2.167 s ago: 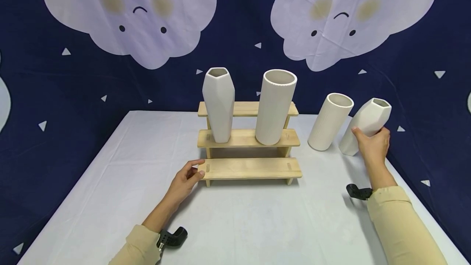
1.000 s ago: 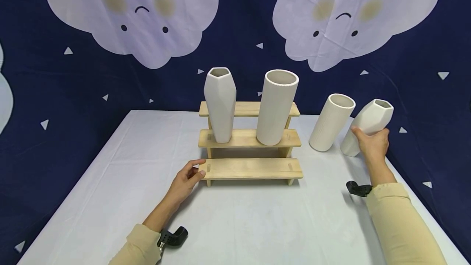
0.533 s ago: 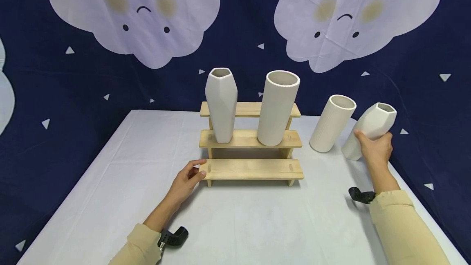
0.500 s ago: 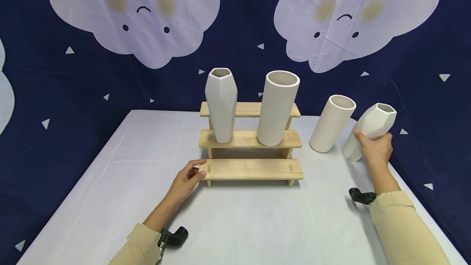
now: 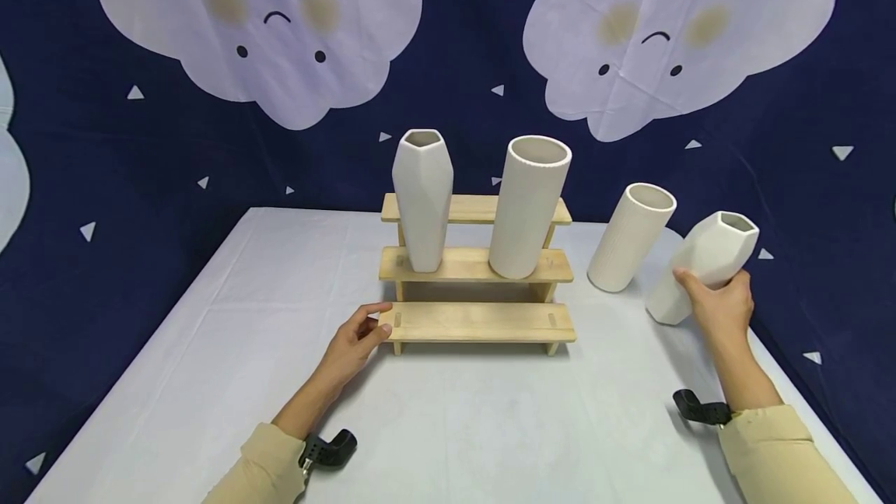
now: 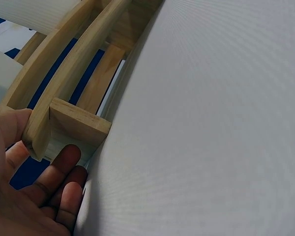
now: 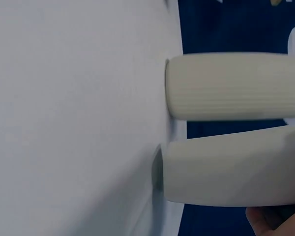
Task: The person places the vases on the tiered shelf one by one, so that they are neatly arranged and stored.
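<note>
My right hand (image 5: 722, 309) grips a white faceted vase (image 5: 707, 255) by its side, at the table's right. In the right wrist view this vase (image 7: 226, 169) lies alongside a ribbed cylindrical vase (image 7: 231, 88); whether its base touches the table I cannot tell. My left hand (image 5: 352, 346) pinches the left end of the lowest board of a three-step wooden display stand (image 5: 483, 323). The left wrist view shows the thumb and a finger at the board's end (image 6: 37, 135), the other fingers loosely bent below. On the middle step stand a faceted vase (image 5: 423, 204) and a cylindrical vase (image 5: 528, 208).
White cloth covers the table (image 5: 490, 426). Close left of the held vase stands the ribbed vase (image 5: 630, 239). A dark blue curtain (image 5: 462, 45) with clouds hangs behind the table and along its sides. A black wrist mount (image 5: 700, 408) sticks out below the right hand.
My right hand and the faceted vase in it have come nearer to me, with the vase's base now farther forward than the ribbed vase's. The left hand keeps its hold on the stand.
</note>
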Available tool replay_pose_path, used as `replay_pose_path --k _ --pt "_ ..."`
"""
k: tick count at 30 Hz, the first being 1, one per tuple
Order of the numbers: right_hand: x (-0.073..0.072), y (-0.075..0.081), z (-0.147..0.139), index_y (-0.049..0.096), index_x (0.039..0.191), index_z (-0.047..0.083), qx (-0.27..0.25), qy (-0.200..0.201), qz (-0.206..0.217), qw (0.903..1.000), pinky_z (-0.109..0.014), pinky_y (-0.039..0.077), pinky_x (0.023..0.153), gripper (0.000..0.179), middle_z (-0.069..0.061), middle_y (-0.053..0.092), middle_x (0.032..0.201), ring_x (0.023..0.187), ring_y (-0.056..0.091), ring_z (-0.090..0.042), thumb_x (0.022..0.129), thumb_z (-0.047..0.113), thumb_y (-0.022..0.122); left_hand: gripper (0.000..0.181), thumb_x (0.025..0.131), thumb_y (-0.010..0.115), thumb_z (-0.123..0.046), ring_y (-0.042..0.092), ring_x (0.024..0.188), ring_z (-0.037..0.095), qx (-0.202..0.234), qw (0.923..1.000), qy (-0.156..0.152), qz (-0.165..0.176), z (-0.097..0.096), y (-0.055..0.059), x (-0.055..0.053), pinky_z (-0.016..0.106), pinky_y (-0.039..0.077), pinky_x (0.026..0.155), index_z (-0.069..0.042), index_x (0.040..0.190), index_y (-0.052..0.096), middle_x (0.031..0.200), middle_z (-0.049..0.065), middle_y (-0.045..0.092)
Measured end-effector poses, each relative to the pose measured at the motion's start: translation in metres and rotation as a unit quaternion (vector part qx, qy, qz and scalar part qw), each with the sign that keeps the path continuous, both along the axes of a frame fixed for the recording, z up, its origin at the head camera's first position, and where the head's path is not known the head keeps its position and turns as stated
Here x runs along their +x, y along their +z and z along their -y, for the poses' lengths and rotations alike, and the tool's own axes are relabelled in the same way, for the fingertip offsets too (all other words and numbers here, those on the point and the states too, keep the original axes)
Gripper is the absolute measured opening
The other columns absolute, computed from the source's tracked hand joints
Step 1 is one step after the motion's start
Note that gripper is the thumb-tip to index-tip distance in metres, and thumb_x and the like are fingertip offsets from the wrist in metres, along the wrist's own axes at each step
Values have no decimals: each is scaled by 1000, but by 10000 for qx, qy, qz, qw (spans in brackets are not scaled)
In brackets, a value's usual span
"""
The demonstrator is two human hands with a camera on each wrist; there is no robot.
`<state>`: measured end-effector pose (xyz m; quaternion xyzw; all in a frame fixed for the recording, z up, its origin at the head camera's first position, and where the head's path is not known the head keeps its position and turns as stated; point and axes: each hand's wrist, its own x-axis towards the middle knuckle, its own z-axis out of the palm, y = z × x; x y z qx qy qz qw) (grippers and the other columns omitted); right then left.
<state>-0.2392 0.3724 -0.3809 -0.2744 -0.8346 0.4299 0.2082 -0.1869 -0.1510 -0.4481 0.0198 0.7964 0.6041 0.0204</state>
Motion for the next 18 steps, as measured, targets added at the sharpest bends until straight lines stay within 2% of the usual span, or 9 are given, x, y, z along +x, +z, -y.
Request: replay_pose_path --k 7,14,18 --pt "16 4 11 32 140 5 76 84 -154 9998 -47 35 100 81 -17 46 138 124 45 -33 80 45 68 38 92 61 -24 49 80 13 -13 10000 -8 -20 0 0 -1 22 39 68 -21 130 54 93 9 59" --pt "32 8 23 39 134 4 196 131 -190 9995 -30 36 82 74 -14 51 128 111 48 -28 79 41 71 39 92 62 -24 50 81 12 -25 10000 6 -4 0 0 -1 22 39 69 -22 130 54 94 10 59" --pt "41 11 31 40 132 5 145 237 -243 9993 -25 36 77 72 -12 52 127 107 50 -22 79 40 73 39 92 62 -25 50 80 12 -59 10000 17 -39 0 1 0 22 39 69 -21 129 54 94 9 59"
